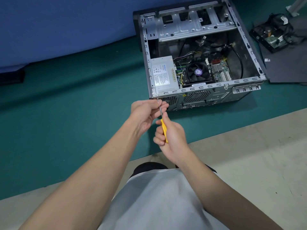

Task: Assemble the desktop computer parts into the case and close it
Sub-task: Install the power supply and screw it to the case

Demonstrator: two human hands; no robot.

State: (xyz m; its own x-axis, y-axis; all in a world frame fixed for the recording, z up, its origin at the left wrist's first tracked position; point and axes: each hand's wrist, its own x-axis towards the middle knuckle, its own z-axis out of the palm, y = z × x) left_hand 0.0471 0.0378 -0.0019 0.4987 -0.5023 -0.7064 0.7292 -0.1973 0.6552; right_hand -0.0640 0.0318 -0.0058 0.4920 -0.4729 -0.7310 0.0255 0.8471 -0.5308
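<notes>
Forearms (103, 163) bare; light grey-white shirt (159, 200) over torso; dark garment (149, 167) beyond hem, possibly shorts.

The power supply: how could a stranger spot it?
Look into the open grey metal computer case on the green mat. In its near left corner sits the silver rectangular metal power supply box. Only its flat top carries a big printed label.

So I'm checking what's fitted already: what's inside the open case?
Inside the case: a power supply near left, a black fan on the green motherboard, black cables, a metal drive cage at the far end. Whatever lies under the fan and power supply is covered.
</notes>
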